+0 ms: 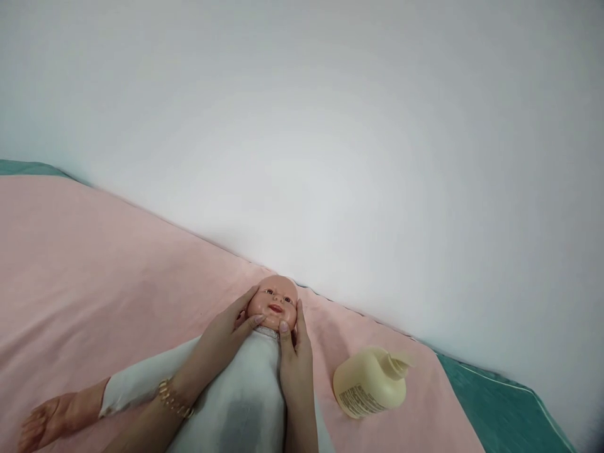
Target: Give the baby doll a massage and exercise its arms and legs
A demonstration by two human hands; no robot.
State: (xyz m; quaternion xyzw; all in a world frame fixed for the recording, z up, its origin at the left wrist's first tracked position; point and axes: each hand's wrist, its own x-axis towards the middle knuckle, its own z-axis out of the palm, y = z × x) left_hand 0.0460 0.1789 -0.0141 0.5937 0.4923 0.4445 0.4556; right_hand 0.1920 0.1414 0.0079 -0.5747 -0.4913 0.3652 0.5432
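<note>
While the space beyond the doll is filled by a pale wall, the surface under and around it is covered by a pink sheet, creased to the left of the doll. Teal fabric is exposed past the sheet, well to the right of the doll, and again far to its left. The doll itself is laid face up on the sheet, its head pointed toward the wall and its body dressed in white, marked by a grey patch on the front; one sleeved limb is stretched out to its left. To the right of the doll, apart from it, a pale yellow pump bottle is placed on the sheet. The doll's head is held between the left hand and the right hand: the fingers of each are partly opened and curved along the side of the head, with the thumbs pressed near the chin. Over the doll's outstretched limb, a gold-coloured bracelet is worn on the left wrist.
</note>
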